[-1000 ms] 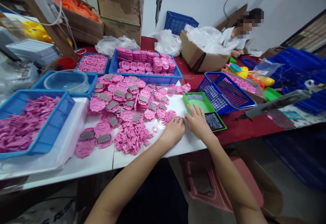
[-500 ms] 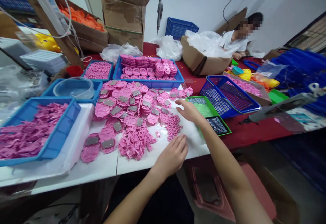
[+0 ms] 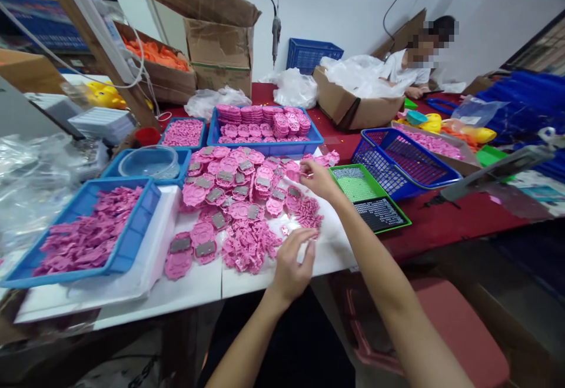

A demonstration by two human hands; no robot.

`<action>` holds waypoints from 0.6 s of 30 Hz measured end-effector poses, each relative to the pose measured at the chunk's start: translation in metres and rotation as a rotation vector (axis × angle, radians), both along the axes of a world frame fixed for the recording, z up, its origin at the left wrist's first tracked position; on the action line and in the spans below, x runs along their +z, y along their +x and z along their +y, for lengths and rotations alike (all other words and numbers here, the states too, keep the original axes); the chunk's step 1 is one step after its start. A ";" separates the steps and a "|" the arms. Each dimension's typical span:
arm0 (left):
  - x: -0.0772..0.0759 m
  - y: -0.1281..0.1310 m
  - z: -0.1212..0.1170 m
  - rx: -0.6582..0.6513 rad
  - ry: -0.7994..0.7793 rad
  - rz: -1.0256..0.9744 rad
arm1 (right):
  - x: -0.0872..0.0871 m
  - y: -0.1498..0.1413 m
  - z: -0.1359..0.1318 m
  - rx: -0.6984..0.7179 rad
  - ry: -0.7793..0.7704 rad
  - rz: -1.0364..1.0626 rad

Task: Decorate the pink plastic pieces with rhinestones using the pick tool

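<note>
My right hand [image 3: 318,179] reaches to the right edge of a heap of pink plastic plates [image 3: 238,177], many carrying a grey metal piece. Its fingers are closed on a pink plastic plate [image 3: 293,174], blurred and partly hidden. Nearer the table's front, my left hand [image 3: 293,263] is open, thumb apart from the bent fingers. Its fingertips are at the lower edge of a small pile of pink pegs [image 3: 309,212]. Left of that hand lies a mound of small pink brackets [image 3: 249,245]. Two plates with grey pieces [image 3: 180,256] lie apart at the left.
A green tray [image 3: 408,222] of screws and small dark parts stands right of my right arm, beside a blue basket [image 3: 399,167]. Blue bins [image 3: 148,205] of pink parts stand left and behind. A screwdriver [image 3: 276,37] hangs above. Another person [image 3: 404,70] sits far right.
My right hand has moved slightly left and closed on a pink plate at the heap's edge. My left hand has turned, its thumb now apart from the fingers. The view has shifted slightly.
</note>
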State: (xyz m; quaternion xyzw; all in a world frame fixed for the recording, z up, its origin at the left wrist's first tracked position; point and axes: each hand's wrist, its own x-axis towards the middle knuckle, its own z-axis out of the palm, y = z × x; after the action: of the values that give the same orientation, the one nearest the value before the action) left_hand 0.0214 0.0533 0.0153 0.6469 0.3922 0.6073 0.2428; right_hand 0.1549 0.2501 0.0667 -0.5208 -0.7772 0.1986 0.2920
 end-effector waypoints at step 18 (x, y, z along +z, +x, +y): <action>0.029 -0.028 -0.018 -0.446 -0.859 -0.618 | -0.006 0.029 -0.055 -0.166 -0.104 -0.197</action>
State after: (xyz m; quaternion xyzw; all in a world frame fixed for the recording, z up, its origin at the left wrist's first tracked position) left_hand -0.0069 0.0357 0.0443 0.3496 0.3686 0.4883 0.7096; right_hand 0.1836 0.1953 0.0605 -0.6148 -0.7449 0.1616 0.2025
